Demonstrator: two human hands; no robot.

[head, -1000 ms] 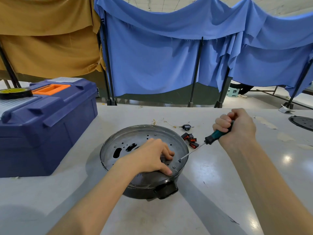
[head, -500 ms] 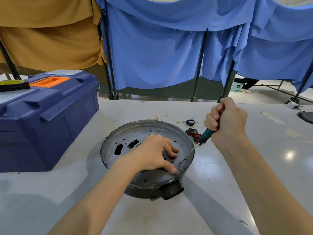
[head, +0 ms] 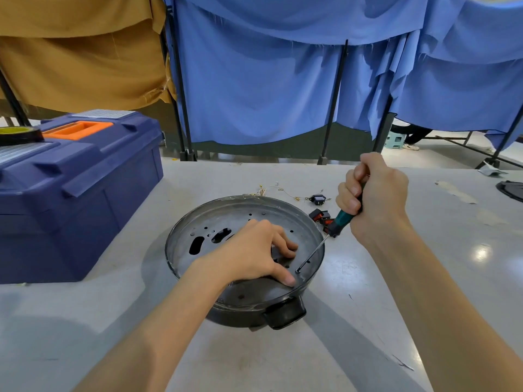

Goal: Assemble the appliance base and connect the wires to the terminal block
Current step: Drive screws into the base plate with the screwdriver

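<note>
On the worktop (head: 283, 360) the base (head: 254, 294) sits with its black handle (head: 285, 314) toward the person. The left hand (head: 249, 250) presses on its perforated plate, fingers bent over a dark part; I cannot tell whether it grips that. The screwdriver (head: 341, 220) slants from its tip on the plate, just beside the left thumb, up and away to the right, where the right hand (head: 376, 196) fists its green end. Beyond lie switches (head: 321, 215) and wires (head: 278, 189). A toolbox (head: 73, 193) stands to the left.
</note>
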